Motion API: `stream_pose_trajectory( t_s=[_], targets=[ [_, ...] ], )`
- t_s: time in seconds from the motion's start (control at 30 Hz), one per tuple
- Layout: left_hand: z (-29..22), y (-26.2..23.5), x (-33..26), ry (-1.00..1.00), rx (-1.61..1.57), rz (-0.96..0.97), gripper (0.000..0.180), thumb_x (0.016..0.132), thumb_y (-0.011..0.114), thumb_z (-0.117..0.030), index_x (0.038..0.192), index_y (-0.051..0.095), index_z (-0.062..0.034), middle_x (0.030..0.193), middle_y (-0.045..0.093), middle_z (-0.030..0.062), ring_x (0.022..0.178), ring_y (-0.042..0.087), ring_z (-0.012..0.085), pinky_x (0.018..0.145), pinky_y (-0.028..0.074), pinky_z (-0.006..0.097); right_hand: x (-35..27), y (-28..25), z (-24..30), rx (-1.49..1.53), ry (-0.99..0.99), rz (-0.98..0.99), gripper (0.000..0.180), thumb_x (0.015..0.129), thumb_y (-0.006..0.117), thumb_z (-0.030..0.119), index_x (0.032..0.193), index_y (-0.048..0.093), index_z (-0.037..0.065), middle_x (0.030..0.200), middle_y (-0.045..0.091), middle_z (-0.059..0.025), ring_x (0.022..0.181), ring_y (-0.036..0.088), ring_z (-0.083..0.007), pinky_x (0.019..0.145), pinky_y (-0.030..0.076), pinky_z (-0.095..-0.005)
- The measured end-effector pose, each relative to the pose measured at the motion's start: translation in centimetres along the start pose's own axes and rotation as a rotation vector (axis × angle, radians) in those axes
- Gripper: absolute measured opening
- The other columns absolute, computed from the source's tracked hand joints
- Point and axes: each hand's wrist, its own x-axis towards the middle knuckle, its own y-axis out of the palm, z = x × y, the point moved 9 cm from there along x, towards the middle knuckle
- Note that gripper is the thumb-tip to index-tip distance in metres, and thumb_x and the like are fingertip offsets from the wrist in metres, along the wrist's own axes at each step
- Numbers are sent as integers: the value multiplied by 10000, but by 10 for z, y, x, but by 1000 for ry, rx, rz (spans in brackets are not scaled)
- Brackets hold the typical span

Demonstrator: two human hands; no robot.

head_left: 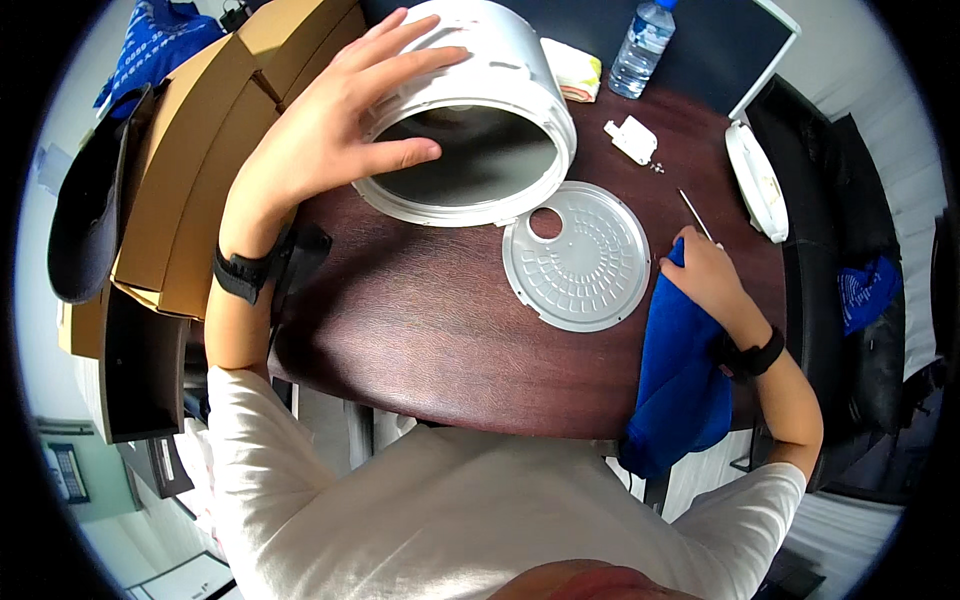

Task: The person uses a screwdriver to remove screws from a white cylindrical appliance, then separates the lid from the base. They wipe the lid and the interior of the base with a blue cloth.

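Observation:
A white, hollow, drum-shaped appliance housing (505, 50) lies tipped on the table, its dark round opening towards me. My left hand (350, 125) rests on its left side with the fingers spread and the thumb across the rim. On the right, my right hand (708, 282) is closed on the upper end of a blue cloth (678, 375), which hangs over the table's front edge. Between them lies a round silvery metal plate (590, 270) with one large hole and many embossed marks. Just beyond my right hand is a thin screwdriver (692, 210), its handle partly hidden.
A small white plastic part (632, 140) lies beside several tiny screws (656, 168). Farther right stands a white oval cover (757, 182). At the back are a water bottle (642, 50) and a tissue pack (572, 70). Cardboard boxes (185, 160) and a dark cap (88, 215) flank the left.

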Motion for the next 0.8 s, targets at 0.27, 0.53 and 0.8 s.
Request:
stream_pose_trajectory(
  t_s=[0.27,0.53,0.8],
  targets=[
    [8,-3,7,44,-251,132,696,751,783,-198,1416,584,-142,1540,429,212,1418,424,373,1178,327,458,-27,-24,10,-1,-39,-34,286,946,639,244,1060,603,-16,901,672,-234,882,679,-384,770,523,-473],
    [4,5,11,132,-256,43,646,805,748,-161,1424,565,-126,1504,464,235,1412,424,392,1176,322,441,-58,-86,62,544,-132,-171,150,993,565,112,948,637,-11,723,582,-113,651,580,-173,625,458,-297],
    [-40,-11,10,222,-297,-138,529,825,758,-167,1306,618,0,1259,644,223,1209,613,360,1044,461,405,-72,-158,170,548,-462,-227,95,892,686,94,921,665,6,850,660,-113,752,665,-227,673,511,-327]
  ],
)
